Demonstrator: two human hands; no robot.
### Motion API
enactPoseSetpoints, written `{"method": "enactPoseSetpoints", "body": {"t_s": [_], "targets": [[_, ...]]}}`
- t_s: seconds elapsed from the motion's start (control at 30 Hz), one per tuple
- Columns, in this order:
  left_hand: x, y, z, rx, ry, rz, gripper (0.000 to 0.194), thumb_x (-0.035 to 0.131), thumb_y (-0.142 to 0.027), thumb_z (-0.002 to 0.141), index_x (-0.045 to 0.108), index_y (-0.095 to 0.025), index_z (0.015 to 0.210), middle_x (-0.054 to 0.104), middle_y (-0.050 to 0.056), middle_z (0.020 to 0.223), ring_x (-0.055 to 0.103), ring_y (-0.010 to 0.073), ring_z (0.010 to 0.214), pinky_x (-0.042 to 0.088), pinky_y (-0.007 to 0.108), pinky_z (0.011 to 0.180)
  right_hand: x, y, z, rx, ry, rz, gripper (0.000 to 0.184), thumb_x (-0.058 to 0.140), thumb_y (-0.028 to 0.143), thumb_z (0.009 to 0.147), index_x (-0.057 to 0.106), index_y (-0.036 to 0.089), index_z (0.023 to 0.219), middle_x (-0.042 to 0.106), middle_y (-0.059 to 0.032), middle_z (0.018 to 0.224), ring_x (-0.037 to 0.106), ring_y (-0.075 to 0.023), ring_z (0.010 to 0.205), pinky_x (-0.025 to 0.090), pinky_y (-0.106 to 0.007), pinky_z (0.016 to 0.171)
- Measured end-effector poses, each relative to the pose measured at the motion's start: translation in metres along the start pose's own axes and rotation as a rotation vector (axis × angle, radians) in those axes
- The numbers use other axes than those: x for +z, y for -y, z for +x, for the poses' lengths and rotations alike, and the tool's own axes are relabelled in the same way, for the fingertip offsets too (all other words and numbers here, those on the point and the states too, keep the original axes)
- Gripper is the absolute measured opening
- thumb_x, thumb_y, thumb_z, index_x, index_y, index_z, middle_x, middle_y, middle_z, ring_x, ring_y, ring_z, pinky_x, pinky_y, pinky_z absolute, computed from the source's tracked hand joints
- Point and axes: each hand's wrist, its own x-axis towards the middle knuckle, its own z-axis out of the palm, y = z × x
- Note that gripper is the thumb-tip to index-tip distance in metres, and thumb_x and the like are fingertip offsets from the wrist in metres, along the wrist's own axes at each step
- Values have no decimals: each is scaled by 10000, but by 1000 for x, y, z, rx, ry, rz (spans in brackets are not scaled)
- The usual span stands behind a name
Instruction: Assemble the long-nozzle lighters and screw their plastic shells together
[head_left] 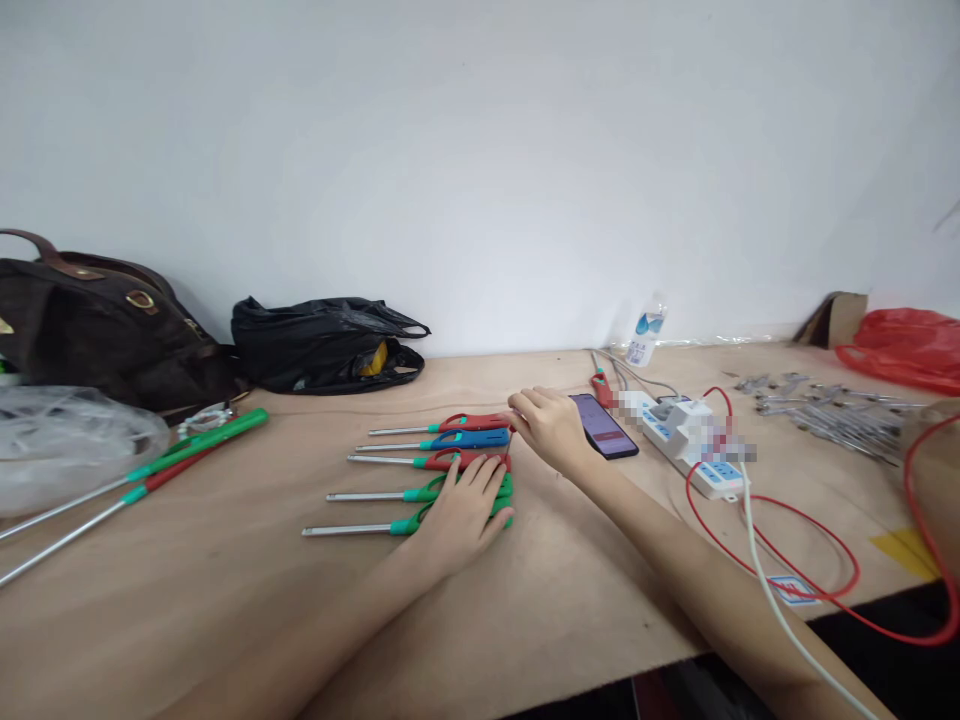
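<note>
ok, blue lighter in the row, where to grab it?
Grip the blue lighter by its plastic handle, from above, fingers across its width. It lies flat, thin metal tube pointing left. The right hand sits at the handle end; the red lighters flank it closely.

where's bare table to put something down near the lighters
Free: bare wood between the row of lighters and the long green tool; also the near edge before the left hand. Crowded: right of the phone, around the power strip.

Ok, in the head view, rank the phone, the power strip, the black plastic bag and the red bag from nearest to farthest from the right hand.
From the right hand:
1. Phone, just to its right.
2. Power strip, further right.
3. Black plastic bag, back left by the wall.
4. Red bag, far right.
</note>
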Motion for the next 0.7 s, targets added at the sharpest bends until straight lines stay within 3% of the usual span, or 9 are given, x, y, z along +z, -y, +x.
{"method": "enactPoseSetpoints", "body": {"t_s": [0.1, 0.23, 0.37, 0.43, 0.57, 0.7], "targets": [[0, 0, 0, 2, 10, 3, 527, 300, -407, 991, 422, -78, 1384, 458, 179, 1416, 408, 327, 1300, 315, 565, 1064, -1, 1, 2, -54, 41, -62, 264, 438, 255, 966, 582, 179, 758, 611, -62, 694, 548, -196, 701, 367, -291, 648], [0, 0, 0, 6, 6, 0, 527, 303, -407, 989, 415, -86, 1392, 455, 177, 1419, 399, 324, 1306, 301, 566, 1076, -8, 6, 5, -131, 147, -27, 244, 355, 159, 964, 596, 155, 928, 654, -105, 910, 563, -210, 826, 391, -294, 722], [0, 1, -1, 4, -9, -14, 522, 307, -413, 987, 423, -101, 1388, 468, 170, 1409, 405, 322, 1303, 293, 565, 1083, -15, 12, 8, 0, 282, -116, 246, 404, 276, 976, 591, 156, 869, 659, -114, 814, 581, -225, 761, 354, -312, 684], [1, 1, -1, 3, -14, -19, 524, 304, -418, 987, 425, -103, 1388, 477, 170, 1400, 409, 325, 1299, 293, 568, 1081, -18, 14, 9, 29, 330, -113, 231, 405, 245, 973, 588, 158, 862, 662, -105, 780, 587, -216, 732, 334, -307, 667], [1, 1, -1, 7, -12, -12, 527, 300, -418, 988, 418, -100, 1391, 475, 170, 1402, 403, 323, 1303, 284, 562, 1085, -21, 15, 9, -59, 334, -95, 184, 405, 176, 944, 587, 154, 927, 681, -111, 918, 592, -215, 826, 336, -303, 704], [1, 0, -1, 3, -14, -9, 516, 299, -415, 989, 426, -110, 1385, 476, 160, 1403, 406, 316, 1302, 291, 545, 1083, -21, 15, 8, 9, 346, -222, 271, 403, 304, 975, 598, 144, 877, 681, -123, 753, 593, -235, 728, 316, -330, 687]]}}
